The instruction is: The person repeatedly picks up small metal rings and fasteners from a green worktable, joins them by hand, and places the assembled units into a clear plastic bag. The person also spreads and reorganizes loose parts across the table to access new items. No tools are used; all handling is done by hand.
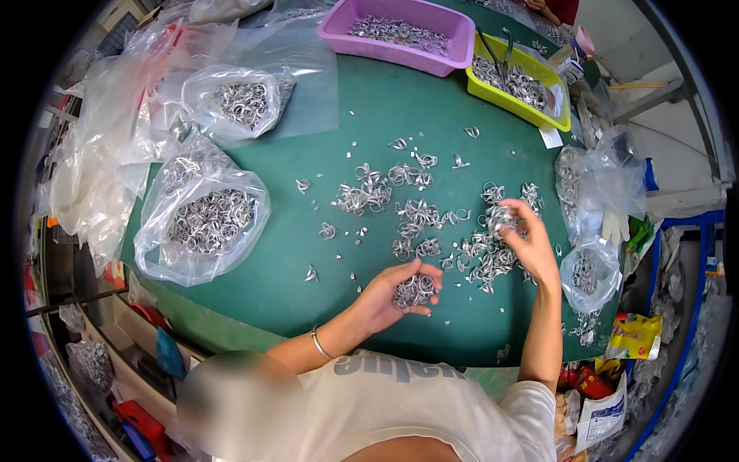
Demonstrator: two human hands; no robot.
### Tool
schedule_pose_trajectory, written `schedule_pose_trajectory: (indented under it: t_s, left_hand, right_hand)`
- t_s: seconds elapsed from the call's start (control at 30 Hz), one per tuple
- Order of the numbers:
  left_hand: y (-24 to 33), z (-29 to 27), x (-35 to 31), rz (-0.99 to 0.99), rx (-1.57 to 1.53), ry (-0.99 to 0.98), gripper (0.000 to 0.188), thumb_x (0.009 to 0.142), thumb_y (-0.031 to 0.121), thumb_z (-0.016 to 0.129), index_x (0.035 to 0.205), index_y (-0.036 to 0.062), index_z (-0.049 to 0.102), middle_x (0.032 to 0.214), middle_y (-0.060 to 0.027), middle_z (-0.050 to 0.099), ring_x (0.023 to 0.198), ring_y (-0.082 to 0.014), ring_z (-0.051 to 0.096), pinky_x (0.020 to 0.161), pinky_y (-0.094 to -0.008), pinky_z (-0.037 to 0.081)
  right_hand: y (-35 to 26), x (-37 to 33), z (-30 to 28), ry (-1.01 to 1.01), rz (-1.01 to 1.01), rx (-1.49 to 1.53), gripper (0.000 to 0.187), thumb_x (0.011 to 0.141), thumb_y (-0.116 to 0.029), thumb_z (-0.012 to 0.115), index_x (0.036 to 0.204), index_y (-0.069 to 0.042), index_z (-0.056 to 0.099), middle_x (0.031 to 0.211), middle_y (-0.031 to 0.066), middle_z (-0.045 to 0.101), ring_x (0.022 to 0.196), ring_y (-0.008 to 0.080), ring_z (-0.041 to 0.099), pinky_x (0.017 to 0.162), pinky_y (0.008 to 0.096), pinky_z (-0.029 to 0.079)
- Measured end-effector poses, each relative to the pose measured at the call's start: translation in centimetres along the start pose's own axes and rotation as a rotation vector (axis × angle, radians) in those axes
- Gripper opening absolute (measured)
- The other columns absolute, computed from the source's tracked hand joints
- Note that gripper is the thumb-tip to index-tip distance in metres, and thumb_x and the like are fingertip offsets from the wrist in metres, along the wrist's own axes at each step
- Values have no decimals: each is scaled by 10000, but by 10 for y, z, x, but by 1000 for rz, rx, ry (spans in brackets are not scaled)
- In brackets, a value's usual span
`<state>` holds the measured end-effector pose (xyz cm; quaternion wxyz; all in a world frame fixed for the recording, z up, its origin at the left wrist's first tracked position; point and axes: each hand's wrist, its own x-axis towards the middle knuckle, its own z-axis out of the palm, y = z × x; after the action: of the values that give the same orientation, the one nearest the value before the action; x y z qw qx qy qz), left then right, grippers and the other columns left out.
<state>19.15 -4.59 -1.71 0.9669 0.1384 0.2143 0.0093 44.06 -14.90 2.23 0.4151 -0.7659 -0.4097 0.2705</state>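
Note:
Many small silver metal rings lie in loose heaps on the green table. My left hand [394, 296], palm up near the front edge, cups a clump of silver rings [414, 290] with its fingers curled round them. Over the right-hand heap [489, 258], my right hand [525, 235] pinches several silver rings [500, 219] between thumb and fingers. Between and beyond my hands lie more clusters, among them a heap [363, 191] at the middle and a smaller one [411, 175] beside it. A few single rings and small pale bits are scattered to the left.
Two open plastic bags of rings [146, 250] [188, 96] stand at the left. A purple basket [331, 35] and a yellow-green basket [504, 105], with pliers [504, 65] in it, stand at the back. A small bag of rings [608, 285] sits at the right edge.

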Motion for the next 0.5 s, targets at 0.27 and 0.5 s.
schedule_pose_trajectory:
  t_s: [0.27, 0.5]
  left_hand:
    - [-6, 0, -9, 32, 9, 49, 280, 926, 215, 481, 1088, 12, 586, 944, -81, 610, 801, -184, 612, 584, -264, 514]
    - [-5, -5, -20, 89, 3, 82, 258, 912, 195, 496, 1076, 19, 589, 962, -82, 605, 809, -182, 608, 609, -269, 522]
  right_hand:
    - [-12, 55, 86, 88, -326, -449, 220, 745, -83, 663, 949, -32, 598, 1023, 127, 547, 984, 303, 519, 835, 377, 414]
    - [2, 67, 91, 181, -365, -354, 85, 745, -30, 636, 821, -10, 604, 737, 113, 585, 724, 257, 575, 673, 346, 444]
